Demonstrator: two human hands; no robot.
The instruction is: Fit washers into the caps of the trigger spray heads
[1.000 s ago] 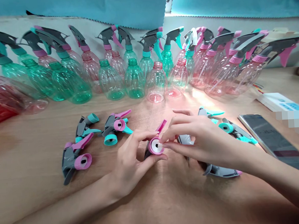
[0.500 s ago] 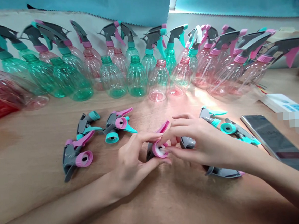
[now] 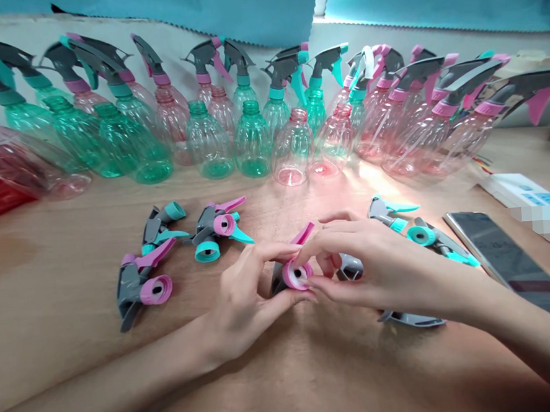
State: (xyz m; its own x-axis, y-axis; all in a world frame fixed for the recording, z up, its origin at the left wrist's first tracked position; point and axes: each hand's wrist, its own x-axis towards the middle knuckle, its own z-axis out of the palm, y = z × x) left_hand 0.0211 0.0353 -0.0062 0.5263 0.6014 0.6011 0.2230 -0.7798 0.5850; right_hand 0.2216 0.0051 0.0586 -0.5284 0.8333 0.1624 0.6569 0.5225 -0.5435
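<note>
Near the middle of the wooden counter (image 3: 285,379), fingers of the left hand (image 3: 241,295) close from nine o'clock round a grey plastic spray head (image 3: 278,281). Its round pink open collar (image 3: 289,281) faces the wearer, pink trigger (image 3: 303,233) toward one o'clock, long axis mostly hidden; the right hand (image 3: 372,268) touches the rim from three o'clock, fingers narrowly parted, any pinch unclear.

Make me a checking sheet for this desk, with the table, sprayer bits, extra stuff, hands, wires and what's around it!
Surface: wooden table, brown.
Job's things: pink-collared spray head in hand; loose spray heads lie on both sides.
Clutter: phone at right; white block beyond it.
Hands: left hand grips the pink-collared spray head; right hand touches its collar.
Cables: red-yellow wires, beside the white block.
Surroundings: green and pink bottles; blue cloth behind.
</note>
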